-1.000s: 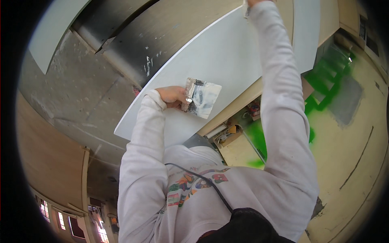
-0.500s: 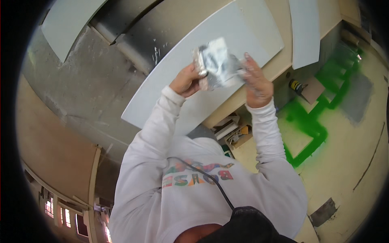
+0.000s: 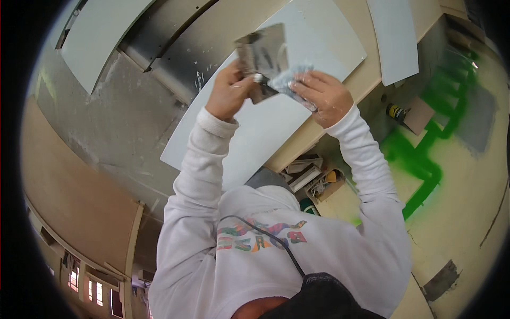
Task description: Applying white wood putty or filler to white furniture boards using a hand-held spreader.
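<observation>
My left hand (image 3: 228,93) is closed on the lower left edge of a thin, shiny, silver-dark sheet (image 3: 268,48), roughly square and somewhat blurred. Pressed against its lower right part is a crumpled pale blue wad (image 3: 289,77), cloth or paper, I cannot tell which. My right hand (image 3: 326,98) grips that wad, with whitish smears on the fingers. Both hands are raised above a long white panel (image 3: 212,141) with a curved edge.
A second white panel (image 3: 393,42) lies at the far right, another (image 3: 103,40) at the far left. A dark can with a yellow label (image 3: 394,111) is beside brown cardboard (image 3: 419,117) near green paint (image 3: 419,159) on the floor. A box of odds and ends (image 3: 324,186) sits below the bench.
The shiny sheet has tilted and moved up and left, looking darker now. My right hand has come in lower against it, and the pale blue wad now shows.
</observation>
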A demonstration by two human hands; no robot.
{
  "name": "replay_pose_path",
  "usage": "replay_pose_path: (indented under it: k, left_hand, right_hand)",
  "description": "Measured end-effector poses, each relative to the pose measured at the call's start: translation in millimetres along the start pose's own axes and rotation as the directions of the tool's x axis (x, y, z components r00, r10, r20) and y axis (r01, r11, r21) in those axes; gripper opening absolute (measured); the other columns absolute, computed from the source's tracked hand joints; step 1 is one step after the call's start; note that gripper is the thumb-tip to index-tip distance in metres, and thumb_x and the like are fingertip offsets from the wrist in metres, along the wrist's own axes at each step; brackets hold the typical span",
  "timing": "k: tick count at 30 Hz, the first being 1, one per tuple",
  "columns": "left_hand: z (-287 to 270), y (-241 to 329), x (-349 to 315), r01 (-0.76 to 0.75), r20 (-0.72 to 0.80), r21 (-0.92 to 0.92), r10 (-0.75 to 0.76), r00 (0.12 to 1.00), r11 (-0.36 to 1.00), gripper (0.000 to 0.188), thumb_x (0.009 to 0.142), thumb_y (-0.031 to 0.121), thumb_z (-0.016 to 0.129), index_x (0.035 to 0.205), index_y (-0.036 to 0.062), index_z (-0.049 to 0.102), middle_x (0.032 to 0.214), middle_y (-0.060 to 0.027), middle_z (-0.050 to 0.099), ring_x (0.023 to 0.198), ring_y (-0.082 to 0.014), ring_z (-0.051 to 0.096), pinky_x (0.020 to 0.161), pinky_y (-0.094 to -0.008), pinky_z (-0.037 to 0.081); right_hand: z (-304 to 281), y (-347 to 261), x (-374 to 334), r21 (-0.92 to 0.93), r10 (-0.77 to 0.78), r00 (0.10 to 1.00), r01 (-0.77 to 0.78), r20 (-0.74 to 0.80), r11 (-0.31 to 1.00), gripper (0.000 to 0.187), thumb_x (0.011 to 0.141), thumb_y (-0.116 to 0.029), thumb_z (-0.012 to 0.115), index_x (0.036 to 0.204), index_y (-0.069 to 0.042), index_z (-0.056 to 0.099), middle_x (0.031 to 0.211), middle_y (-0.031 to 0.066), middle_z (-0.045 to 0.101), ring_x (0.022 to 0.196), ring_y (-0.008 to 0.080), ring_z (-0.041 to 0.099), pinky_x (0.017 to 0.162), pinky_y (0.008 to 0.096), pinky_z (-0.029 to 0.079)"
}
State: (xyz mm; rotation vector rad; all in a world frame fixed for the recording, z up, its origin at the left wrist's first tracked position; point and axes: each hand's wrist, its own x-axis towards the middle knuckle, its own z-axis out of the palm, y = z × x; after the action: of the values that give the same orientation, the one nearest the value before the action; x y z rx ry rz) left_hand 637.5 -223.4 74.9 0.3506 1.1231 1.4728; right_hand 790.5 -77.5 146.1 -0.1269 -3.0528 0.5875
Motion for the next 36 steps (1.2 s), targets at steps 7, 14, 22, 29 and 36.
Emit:
replay_pose_path:
  k: [7,14,22,29,36]
  left_hand:
    - [-60,-77,-12,0.407,0.202,-0.345,-0.356,0.912,0.846,0.022,0.076,0.007,0.054,0.097,0.0028,0.05,0.083,-0.0034,0.057,0.072,-0.0138,0.056,0.06,-0.0291,0.048]
    - [-66,-83,1,0.586,0.375,-0.43,-0.455,0.808,0.687,0.022,0.073,0.007,0.057,0.095,0.0033,0.052,0.08,-0.0017,0.057,0.067,-0.0099,0.054,0.059,-0.021,0.045]
    - [-79,-106,10,0.647,0.534,-0.387,-0.412,0.738,0.657,0.026,0.076,0.005,0.053,0.102,0.0041,0.05,0.094,-0.0014,0.056,0.081,-0.009,0.054,0.071,-0.0236,0.044]
    - [-74,-94,7,0.638,0.467,-0.43,-0.448,0.763,0.639,0.028,0.073,0.002,0.054,0.101,0.002,0.05,0.091,-0.0033,0.056,0.079,-0.0103,0.054,0.068,-0.0231,0.044]
    - [-54,-71,13,0.285,0.143,-0.739,-0.271,0.952,0.611,0.037,0.075,-0.004,0.046,0.111,0.0025,0.041,0.101,-0.0062,0.053,0.092,-0.0154,0.053,0.081,-0.0294,0.044]
  right_hand:
    - [20,139,59,0.061,0.778,0.623,-0.776,-0.079,0.627,0.033,0.062,-0.013,0.051,0.094,-0.005,0.058,0.088,0.0183,0.059,0.086,0.0308,0.055,0.076,0.0337,0.043]
    - [46,252,138,-0.37,0.837,0.546,-0.784,-0.028,0.499,0.035,0.063,-0.016,0.051,0.095,-0.004,0.058,0.1,0.0172,0.056,0.094,0.0302,0.053,0.082,0.033,0.041]
    - [70,218,170,-0.475,0.896,0.444,-0.788,0.001,0.391,0.036,0.067,-0.016,0.051,0.101,-0.004,0.056,0.1,0.0137,0.057,0.096,0.026,0.053,0.083,0.0313,0.041]
    - [96,127,123,-0.377,0.699,0.715,-0.647,0.0,0.662,0.04,0.068,-0.01,0.043,0.106,-0.009,0.054,0.099,0.0101,0.058,0.093,0.026,0.054,0.083,0.0313,0.041]
    - [44,27,53,0.47,0.297,0.925,-0.158,-0.238,0.869,0.047,0.062,0.016,0.042,0.101,-0.006,0.057,0.097,0.0129,0.058,0.094,0.0265,0.054,0.082,0.0305,0.043]
